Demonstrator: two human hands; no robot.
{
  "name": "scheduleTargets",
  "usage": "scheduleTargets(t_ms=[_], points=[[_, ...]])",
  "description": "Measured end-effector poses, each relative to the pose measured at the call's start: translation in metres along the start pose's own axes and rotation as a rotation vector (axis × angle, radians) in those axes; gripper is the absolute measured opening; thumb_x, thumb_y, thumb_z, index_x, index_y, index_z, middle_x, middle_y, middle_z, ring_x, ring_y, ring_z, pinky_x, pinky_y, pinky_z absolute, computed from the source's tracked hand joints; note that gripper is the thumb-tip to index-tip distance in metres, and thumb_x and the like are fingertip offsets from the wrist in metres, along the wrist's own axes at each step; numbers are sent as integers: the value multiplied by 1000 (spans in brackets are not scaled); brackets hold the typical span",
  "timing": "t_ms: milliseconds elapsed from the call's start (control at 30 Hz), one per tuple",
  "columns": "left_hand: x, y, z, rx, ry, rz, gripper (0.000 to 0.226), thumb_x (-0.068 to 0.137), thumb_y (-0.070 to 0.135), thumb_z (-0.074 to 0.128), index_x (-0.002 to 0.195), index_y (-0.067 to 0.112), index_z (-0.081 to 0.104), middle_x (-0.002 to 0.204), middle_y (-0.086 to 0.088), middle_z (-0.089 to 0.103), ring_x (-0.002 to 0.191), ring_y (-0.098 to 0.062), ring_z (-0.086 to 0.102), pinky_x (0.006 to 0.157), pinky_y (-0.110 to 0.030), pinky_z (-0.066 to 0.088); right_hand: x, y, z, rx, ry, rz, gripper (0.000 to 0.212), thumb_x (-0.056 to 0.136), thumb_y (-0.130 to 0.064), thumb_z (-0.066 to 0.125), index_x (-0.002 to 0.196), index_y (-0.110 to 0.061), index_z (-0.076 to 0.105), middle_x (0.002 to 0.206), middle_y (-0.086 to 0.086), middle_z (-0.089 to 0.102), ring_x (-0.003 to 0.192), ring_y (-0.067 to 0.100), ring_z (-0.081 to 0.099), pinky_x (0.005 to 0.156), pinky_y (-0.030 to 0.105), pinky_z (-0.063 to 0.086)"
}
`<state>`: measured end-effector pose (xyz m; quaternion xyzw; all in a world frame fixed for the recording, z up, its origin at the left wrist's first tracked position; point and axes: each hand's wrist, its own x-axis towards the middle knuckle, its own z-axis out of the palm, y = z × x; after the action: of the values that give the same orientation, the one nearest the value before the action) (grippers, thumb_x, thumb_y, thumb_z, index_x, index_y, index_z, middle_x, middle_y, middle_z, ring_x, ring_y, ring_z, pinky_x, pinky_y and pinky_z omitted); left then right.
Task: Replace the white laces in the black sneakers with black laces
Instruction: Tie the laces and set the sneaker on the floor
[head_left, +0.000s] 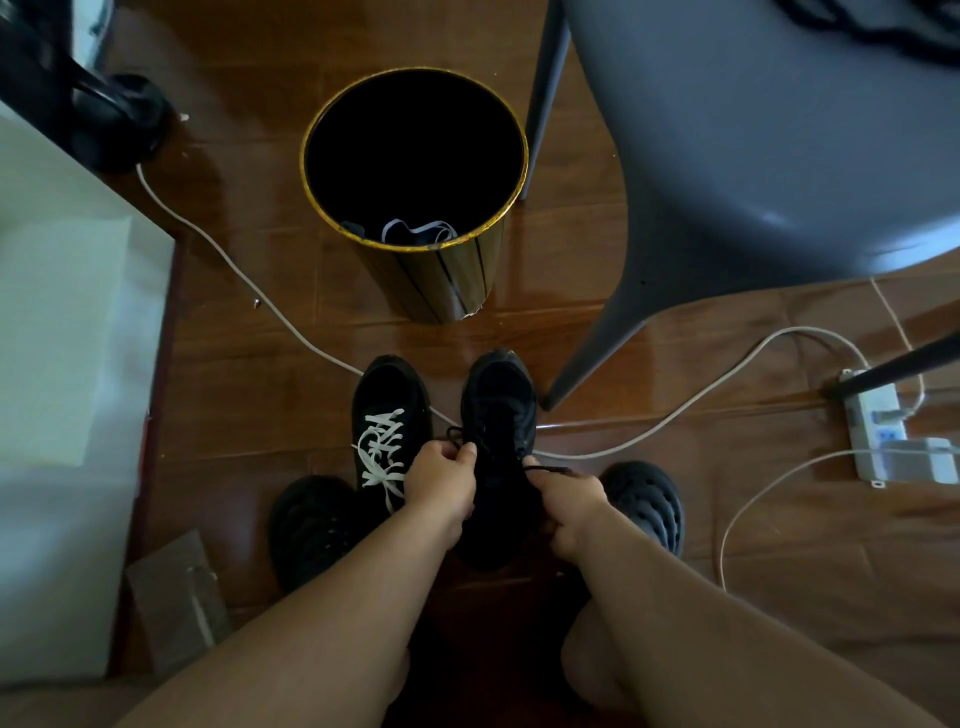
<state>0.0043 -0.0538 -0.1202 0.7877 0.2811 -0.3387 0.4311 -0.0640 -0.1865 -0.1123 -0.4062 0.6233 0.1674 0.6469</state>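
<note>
Brown wooden floor (249, 405) carries the two black sneakers side by side, just in front of the person's feet. On the right sneaker (500, 415) a black lace (462, 434) is already in the eyelets, and both hands work on it: the left hand (441, 480) has a narrow grip, pinching one end of this lace near the tongue, and the right hand (569, 506) is curled around the other end (550, 470), which goes out to the right side. The left sneaker (387, 415) keeps its white lace (383, 452), so I judge that about half of the task remains. Black lace on black shoe in weak light is hard to see, so an eyelet can be skipped or the lace can cross wrongly without notice. If one hand pulls stronger, the two ends become unequal and the knot will be short on one side. A thin white cable (291, 322) passes under the toes of the sneakers, and a pull on the shoe could drag it. Farther away stands a black bin (441, 280) with gold rim, where something pale, perhaps a removed lace, lies at the bottom. A grey chair (753, 156) is at the right, and a power strip (878, 436) lies near it.
</note>
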Motion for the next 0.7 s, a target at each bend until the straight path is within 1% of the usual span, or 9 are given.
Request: scheduleTargets(t_ms=[67, 133, 200, 300, 400, 467, 533, 600, 700], points=[[1, -2, 3, 46, 6, 35, 23, 107, 38, 59, 94, 19, 56, 94, -9, 65, 82, -30, 64, 74, -47, 61, 2, 1, 2, -28, -25, -7, 9, 92, -20, 82, 96, -15, 77, 76, 9, 79, 58, 26, 76, 46, 30, 55], [-2, 1, 6, 105, 26, 79, 25, 108, 37, 56, 93, 17, 51, 92, -11, 64, 80, -29, 63, 67, -42, 53, 3, 1, 3, -96, 1, -101, 3, 96, -22, 77, 93, -22, 77, 78, 6, 80, 69, 28, 78, 59, 37, 63], [-2, 4, 7, 156, 55, 129, 25, 109, 38, 54, 92, 20, 50, 91, -8, 64, 76, -25, 61, 58, -35, 43, 5, 0, -2, -271, 130, -285, 9, 98, -28, 72, 89, -27, 71, 82, 3, 77, 80, 28, 74, 79, 43, 63], [2, 11, 3, 63, 131, 151, 23, 111, 37, 51, 92, 25, 49, 91, -8, 63, 77, -27, 62, 62, -39, 50, 7, -8, -13, -433, 309, -437, 15, 98, -35, 65, 84, -30, 62, 87, -1, 73, 80, 25, 68, 75, 38, 58], [0, 18, 3, -99, 90, 71, 17, 113, 33, 47, 99, 26, 55, 93, -7, 62, 73, -27, 60, 63, -42, 56, 9, -13, -14, -420, 338, -458, 15, 96, -35, 67, 82, -30, 64, 82, -2, 73, 77, 25, 69, 70, 37, 57], [-3, 20, 0, -117, 0, 3, 13, 113, 31, 46, 107, 27, 58, 101, -5, 60, 80, -26, 60, 64, -40, 57, 8, -15, -15, -455, 306, -458, 13, 93, -38, 71, 84, -31, 66, 84, -4, 74, 80, 23, 69, 75, 38, 60], [-2, 21, -15, 37, -104, 42, 9, 111, 32, 52, 114, 26, 57, 109, -5, 62, 90, -27, 61, 71, -43, 58, 10, -17, -23, -598, 237, -503, 11, 89, -41, 74, 93, -32, 69, 95, -4, 74, 90, 23, 69, 85, 42, 61], [0, 29, -41, 392, -224, 201, 17, 108, 38, 58, 116, 22, 59, 106, -4, 65, 92, -24, 63, 74, -40, 53, 9, -23, -35, -817, 178, -575, 21, 90, -44, 71, 107, -32, 73, 105, 0, 74, 105, 27, 66, 94, 40, 57], [0, 51, -74, 882, -339, 388, 30, 109, 41, 57, 111, 15, 71, 98, -6, 71, 86, -22, 66, 68, -35, 46, 5, -35, -42, -1272, 107, -648, 37, 98, -48, 58, 115, -20, 76, 114, 12, 71, 117, 33, 59, 92, 30, 45]])
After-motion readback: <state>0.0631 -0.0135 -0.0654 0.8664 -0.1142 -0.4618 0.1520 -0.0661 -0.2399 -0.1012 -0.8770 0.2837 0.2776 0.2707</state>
